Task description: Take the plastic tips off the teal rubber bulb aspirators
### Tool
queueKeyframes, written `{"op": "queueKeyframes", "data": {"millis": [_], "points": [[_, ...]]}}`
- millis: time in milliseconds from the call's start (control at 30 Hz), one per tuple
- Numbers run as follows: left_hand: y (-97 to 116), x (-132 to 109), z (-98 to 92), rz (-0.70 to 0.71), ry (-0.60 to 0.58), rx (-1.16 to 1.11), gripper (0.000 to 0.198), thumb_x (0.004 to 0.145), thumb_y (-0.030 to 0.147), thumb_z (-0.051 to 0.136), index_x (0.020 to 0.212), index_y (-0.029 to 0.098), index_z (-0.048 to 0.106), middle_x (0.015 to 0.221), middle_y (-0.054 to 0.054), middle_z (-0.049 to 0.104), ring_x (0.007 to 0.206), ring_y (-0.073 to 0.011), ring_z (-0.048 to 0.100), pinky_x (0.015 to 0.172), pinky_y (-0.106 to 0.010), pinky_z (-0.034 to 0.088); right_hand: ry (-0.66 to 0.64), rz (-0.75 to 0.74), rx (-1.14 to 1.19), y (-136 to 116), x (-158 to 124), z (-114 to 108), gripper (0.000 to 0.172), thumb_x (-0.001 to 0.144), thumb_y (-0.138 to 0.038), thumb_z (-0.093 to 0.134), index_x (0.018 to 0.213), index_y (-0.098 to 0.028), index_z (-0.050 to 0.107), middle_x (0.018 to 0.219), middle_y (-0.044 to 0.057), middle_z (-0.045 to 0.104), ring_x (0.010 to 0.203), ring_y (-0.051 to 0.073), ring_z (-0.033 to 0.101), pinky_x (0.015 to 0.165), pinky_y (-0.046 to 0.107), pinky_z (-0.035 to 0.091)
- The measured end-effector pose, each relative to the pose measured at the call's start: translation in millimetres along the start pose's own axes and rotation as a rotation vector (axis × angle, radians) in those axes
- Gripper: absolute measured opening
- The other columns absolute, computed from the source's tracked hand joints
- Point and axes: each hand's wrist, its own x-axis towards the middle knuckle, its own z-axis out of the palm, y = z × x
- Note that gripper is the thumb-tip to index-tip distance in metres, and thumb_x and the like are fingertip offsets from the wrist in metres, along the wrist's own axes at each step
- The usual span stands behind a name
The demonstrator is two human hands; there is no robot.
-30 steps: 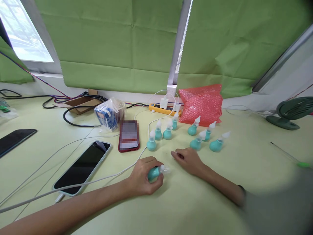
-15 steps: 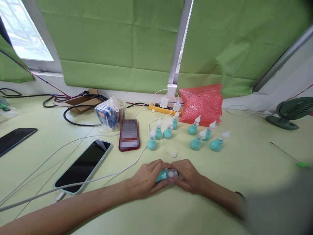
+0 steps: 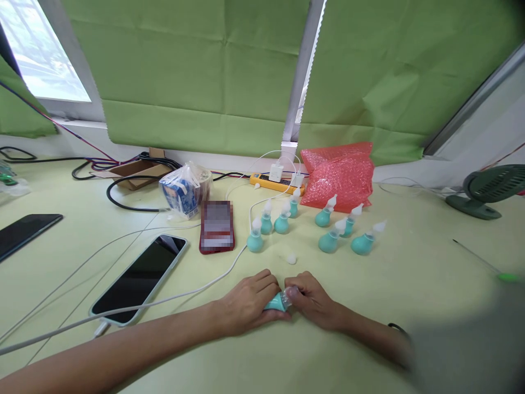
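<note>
- Pale yellow-green worktop: all the work is done low over its near part, and a red bubble-wrap bag is set at its far side.
- Eight teal nasal aspirators are stood in two loose groups of four beyond the hands, each topped by a pointed translucent tip.
- Left hand and right hand: one item is gripped between them. The left fingers are closed round its bulb; the right thumb is pressed over its far end, and the fingers below are hidden. By judgement, its front end is being pressed or turned; a steady left grip and a straight, even push seem called for.
- Held nasal aspirator: it is held almost sideways, its neck aimed at the right hand. The bulb is smooth, teal and soft-looking; the clear neck is partly covered. Whether a tip is fitted cannot be told.
- Rounded whitish piece: it is left lying just beyond the hands, touched by neither.
</note>
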Motion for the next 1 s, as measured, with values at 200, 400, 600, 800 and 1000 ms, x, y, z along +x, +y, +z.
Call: {"op": "queueKeyframes", "data": {"millis": [200,400,600,800,1000], "points": [[0,-6,-2.2,0.089,0.105,-0.012,0.026,0.083,0.037,0.045,0.080,0.012,0.051,0.078,-0.008,0.057,0.074,-0.0172,0.048,0.061,-0.026,0.044,0.025,0.294,0.250,3,1,-1,0.051,0.082,-0.055,0.016,0.047,-0.020,0.030,0.030,-0.008,0.026,0.024,0.005,0.019,0.028,0.019,0.014],[0,-5,-8.7,-0.083,0.068,-0.178,0.033,0.076,0.042,0.053,0.095,0.016,0.057,0.125,-0.014,0.036,0.107,-0.0231,0.044,0.089,-0.034,0.039,0.367,0.161,-0.014,4,4,-2,0.042,0.081,-0.045,0.035,0.049,-0.018,0.034,0.040,-0.006,0.031,0.037,0.006,0.029,0.037,0.019,0.023],[-1,0,-7.5,-0.089,-0.024,-0.299,0.038,0.070,0.034,0.063,0.104,0.019,0.058,0.098,-0.010,0.056,0.092,-0.0205,0.050,0.079,-0.030,0.043,0.300,0.069,-0.197,4,2,-1,0.035,0.084,-0.037,0.035,0.056,-0.017,0.040,0.046,-0.006,0.034,0.041,0.006,0.031,0.041,0.018,0.026],[-6,0,-6.1,-0.265,0.199,-0.320,0.038,0.078,0.037,0.053,0.107,0.013,0.055,0.083,-0.008,0.058,0.078,-0.0173,0.051,0.070,-0.029,0.043,0.452,-0.275,-0.418,-1,-7,-5,0.021,0.080,-0.031,0.045,0.098,-0.019,0.045,0.054,-0.006,0.045,0.043,0.007,0.040,0.044,0.018,0.035],[-7,-2,-3.4,-0.170,0.137,-0.302,0.047,0.082,0.044,0.043,0.112,0.010,0.051,0.082,-0.009,0.059,0.074,-0.0174,0.050,0.066,-0.028,0.043,0.265,-0.536,-0.581,-6,-7,0,0.014,0.079,-0.019,0.049,0.093,-0.018,0.047,0.054,-0.005,0.052,0.045,0.006,0.046,0.047,0.017,0.036]]}}
